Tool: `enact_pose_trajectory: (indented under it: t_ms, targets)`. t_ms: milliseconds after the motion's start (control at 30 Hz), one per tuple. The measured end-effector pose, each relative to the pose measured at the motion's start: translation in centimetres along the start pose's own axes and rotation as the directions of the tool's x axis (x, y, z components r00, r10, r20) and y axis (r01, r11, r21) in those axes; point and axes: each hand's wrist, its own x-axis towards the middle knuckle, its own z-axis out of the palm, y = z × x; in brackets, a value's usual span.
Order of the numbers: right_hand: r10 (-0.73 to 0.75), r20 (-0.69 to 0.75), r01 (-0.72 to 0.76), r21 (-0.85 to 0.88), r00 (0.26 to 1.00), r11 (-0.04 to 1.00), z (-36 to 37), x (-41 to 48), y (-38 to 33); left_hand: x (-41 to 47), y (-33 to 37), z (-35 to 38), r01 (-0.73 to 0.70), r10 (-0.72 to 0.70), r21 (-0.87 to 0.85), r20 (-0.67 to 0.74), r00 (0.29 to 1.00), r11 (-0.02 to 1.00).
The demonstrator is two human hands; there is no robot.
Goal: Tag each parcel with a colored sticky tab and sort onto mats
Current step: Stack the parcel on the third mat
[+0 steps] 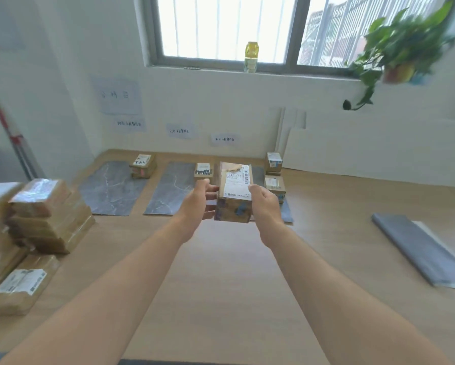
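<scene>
The left hand [198,204] and right hand [265,204] clasp the box [234,191] by its sides, fingers curled on it, in the air before the middle mat [168,192] and right mat [287,213]. Lowered carelessly, it could straddle both mats or knock the parcels [275,184] on the right one. No coloured tab shows.

Bright daylight pours through a wide barred window [226,27] set in the white wall [221,101]. A leafy potted plant [397,48] hangs at the right, above the pale wooden tabletop [221,285].
</scene>
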Motion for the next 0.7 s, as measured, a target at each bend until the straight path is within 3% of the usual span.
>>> enact_pose_trajectory:
  t_ms: [367, 700]
  targets:
    - [-0.001, 0.016, 0.001, -0.007, 1.0, 1.0, -4.1, 4.0, -3.7, 2.8, 3.9, 4.6, 0.019, -0.019, -0.041, -0.004, 1.0, 0.999]
    - [0.076, -0.099, -0.079, -0.03, 0.992, 0.996, -3.2, 13.0, -1.1, 14.4, 2.1, 6.1, 0.104, -0.102, -0.031, 0.069, 0.992, 0.994]
